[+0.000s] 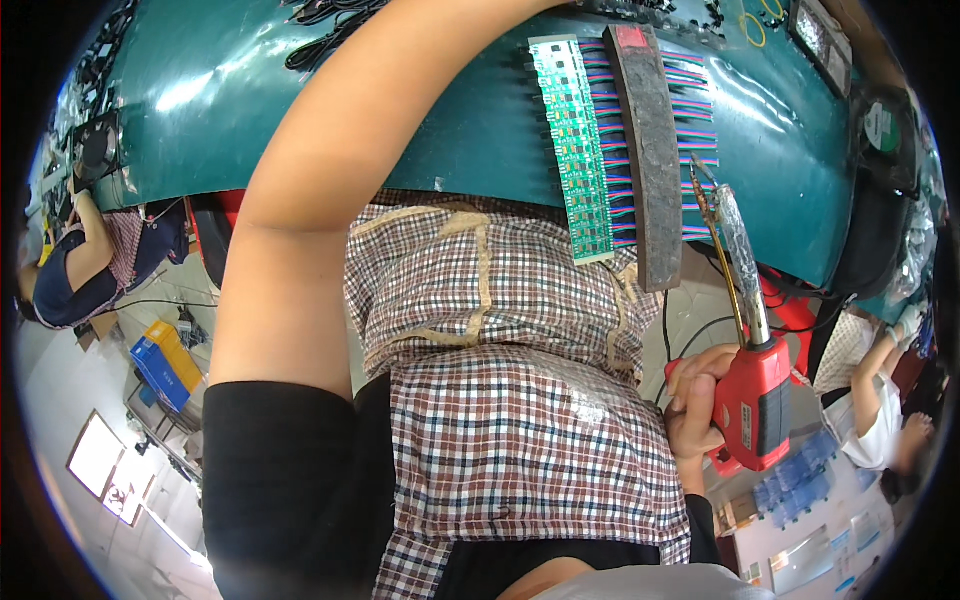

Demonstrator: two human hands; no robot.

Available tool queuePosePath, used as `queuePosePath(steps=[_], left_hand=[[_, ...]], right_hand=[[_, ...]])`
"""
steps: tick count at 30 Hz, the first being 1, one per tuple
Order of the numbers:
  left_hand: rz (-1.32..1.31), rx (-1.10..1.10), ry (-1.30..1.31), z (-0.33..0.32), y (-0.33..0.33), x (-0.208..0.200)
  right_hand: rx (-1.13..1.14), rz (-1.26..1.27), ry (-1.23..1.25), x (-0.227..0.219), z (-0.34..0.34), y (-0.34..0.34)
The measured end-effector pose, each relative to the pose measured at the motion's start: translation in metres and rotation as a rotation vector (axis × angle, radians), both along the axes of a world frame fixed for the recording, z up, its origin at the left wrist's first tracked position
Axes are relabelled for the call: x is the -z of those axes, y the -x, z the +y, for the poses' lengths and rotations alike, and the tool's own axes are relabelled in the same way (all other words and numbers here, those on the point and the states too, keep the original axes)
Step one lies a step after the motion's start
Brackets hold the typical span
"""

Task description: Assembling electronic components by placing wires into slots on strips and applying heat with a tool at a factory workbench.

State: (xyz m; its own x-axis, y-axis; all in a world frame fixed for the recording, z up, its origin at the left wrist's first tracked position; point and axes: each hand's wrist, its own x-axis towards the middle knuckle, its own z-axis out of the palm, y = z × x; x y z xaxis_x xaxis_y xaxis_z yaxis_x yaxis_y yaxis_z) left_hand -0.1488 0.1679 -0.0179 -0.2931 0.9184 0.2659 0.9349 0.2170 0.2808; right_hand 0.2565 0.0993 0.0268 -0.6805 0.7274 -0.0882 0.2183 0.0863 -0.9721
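Note:
My right hand (692,405) is closed round the red and black handle of a soldering gun (757,400), whose metal barrel points up and away from me. Its tip reaches the ends of thin multicoloured wires (695,105); whether it touches one I cannot tell. These wires run under a long dark weight bar (648,165) to a green strip of small circuit boards (578,150) on its left. The strip and bar lie at the near edge of the teal table (470,130). My left forearm crosses the upper left, and its hand is beyond the top edge.
Black cable bundles (330,35) lie on the table at the far left, small dark parts along its far edge. Yellow rings (755,28) and a box-like device (822,45) sit far right, near a black fan (885,130). Other people work at both sides.

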Motion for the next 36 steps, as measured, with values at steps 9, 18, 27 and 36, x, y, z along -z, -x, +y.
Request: queuePosePath(steps=[9, 18, 27, 36], left_hand=[[-0.090, -0.099, -0.341, -0.067, -0.012, -0.052], [-1.014, -0.151, -0.176, -0.157, -0.089, -0.035], [-0.816, -0.118, -0.378, -0.180, -0.141, 0.006], [-0.776, -0.156, -0.394, -0.176, -0.147, 0.020]], right_hand=[[-0.033, 0.038, 0.056, -0.003, 0.006, 0.013], [-0.012, 0.014, 0.082, -0.005, 0.008, 0.008], [-0.156, -0.081, 0.040, 0.000, 0.012, -0.005], [-0.262, -0.180, -0.061, 0.004, 0.011, -0.014]])
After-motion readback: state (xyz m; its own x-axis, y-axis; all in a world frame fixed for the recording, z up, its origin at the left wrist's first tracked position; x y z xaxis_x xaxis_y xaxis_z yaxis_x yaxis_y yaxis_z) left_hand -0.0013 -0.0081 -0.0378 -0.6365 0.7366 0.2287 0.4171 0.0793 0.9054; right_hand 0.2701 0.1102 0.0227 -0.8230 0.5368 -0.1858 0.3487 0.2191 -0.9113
